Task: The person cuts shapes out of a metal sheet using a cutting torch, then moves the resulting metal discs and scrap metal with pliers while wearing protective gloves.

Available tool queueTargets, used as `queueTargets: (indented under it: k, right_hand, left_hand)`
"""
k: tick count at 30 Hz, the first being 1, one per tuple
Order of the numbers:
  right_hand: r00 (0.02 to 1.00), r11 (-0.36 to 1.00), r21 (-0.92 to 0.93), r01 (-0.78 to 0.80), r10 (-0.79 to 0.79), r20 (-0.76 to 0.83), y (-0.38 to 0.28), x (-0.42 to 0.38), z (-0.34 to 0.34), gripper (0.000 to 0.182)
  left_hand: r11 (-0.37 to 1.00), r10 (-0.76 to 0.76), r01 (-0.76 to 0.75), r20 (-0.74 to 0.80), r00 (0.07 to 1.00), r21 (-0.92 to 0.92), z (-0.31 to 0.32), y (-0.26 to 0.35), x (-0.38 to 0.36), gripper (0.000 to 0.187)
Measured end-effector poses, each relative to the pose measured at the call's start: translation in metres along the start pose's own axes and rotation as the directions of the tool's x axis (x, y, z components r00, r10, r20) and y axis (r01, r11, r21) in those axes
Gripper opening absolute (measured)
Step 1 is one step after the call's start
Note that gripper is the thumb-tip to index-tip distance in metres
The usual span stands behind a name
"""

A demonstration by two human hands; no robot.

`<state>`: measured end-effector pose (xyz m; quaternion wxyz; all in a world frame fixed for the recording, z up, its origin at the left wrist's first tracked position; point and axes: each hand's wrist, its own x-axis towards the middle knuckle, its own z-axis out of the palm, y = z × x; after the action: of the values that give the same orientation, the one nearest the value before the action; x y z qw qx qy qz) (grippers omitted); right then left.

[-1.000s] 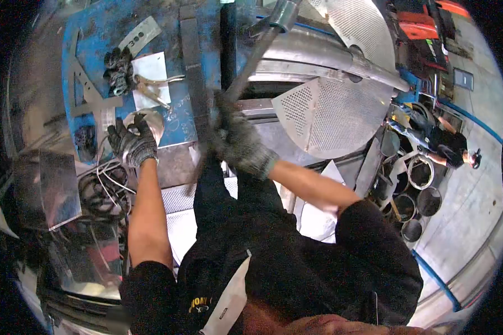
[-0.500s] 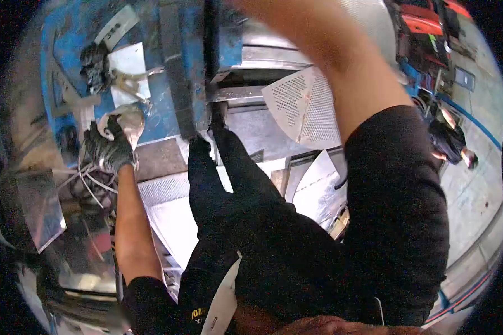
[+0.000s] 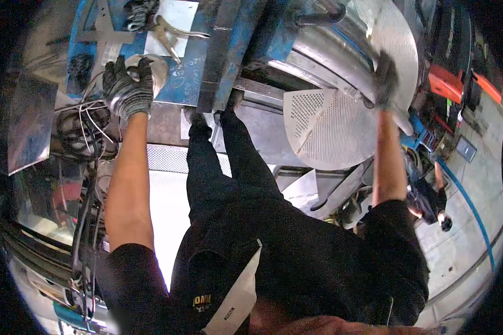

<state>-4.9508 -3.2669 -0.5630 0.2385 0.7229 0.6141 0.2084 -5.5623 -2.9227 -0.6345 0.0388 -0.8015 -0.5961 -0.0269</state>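
Note:
My left hand (image 3: 127,89), in a dark grey work glove, rests over a round shiny metal piece (image 3: 161,73) on the blue surface, its fingers and thumb apart. My right hand (image 3: 384,81), gloved too, is smeared by motion and overlaps the edge of a large curved perforated metal sheet (image 3: 399,47). Below and left of that hand is a round perforated metal plate (image 3: 335,131), with round holes on one side and a finer pattern on the other. Locking pliers (image 3: 166,39) lie on a white sheet (image 3: 181,17) beyond my left hand.
A dark bundle (image 3: 141,14) lies beside the pliers on the blue surface (image 3: 190,70). Metal rollers (image 3: 330,42) run behind the round plate. Cables (image 3: 89,125) hang at the left near a shiny sheet (image 3: 31,123). Another person (image 3: 427,198) is at the far right.
My right arm has swung down and to the right, bringing the hand into view. My left hand stays at the round metal piece while the view has shifted and turned.

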Motion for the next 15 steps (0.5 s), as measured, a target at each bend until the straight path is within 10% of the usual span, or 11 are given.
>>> queueTargets:
  k: [2, 4, 12, 15]
  right_hand:
    - [0.925, 0.736, 0.570, -0.365, 0.356, 0.134, -0.078, -0.024, -0.079, 0.052]
    - [0.792, 0.456, 0.670, -0.586, 0.498, 0.353, -0.154, -0.031, -0.152, 0.064]
    - [0.819, -0.286, 0.793, -0.538, 0.044, 0.572, -0.250, 0.085, -0.274, 0.070]
    - [0.958, -0.137, 0.955, -0.262, 0.086, 0.275, -0.257, 0.167, -0.244, 0.064]
  left_hand:
    - [0.999, 0.032, -0.033, -0.026, 0.999, -0.026, 0.012, -0.010, -0.001, 0.075]
    - [1.000, 0.028, -0.028, -0.022, 0.999, 0.002, 0.009, -0.007, -0.001, 0.074]
    - [0.999, 0.026, -0.026, 0.003, 1.000, -0.038, 0.002, -0.007, 0.001, 0.072]
    - [0.994, 0.021, -0.023, -0.020, 1.000, -0.108, -0.001, -0.007, 0.001, 0.071]
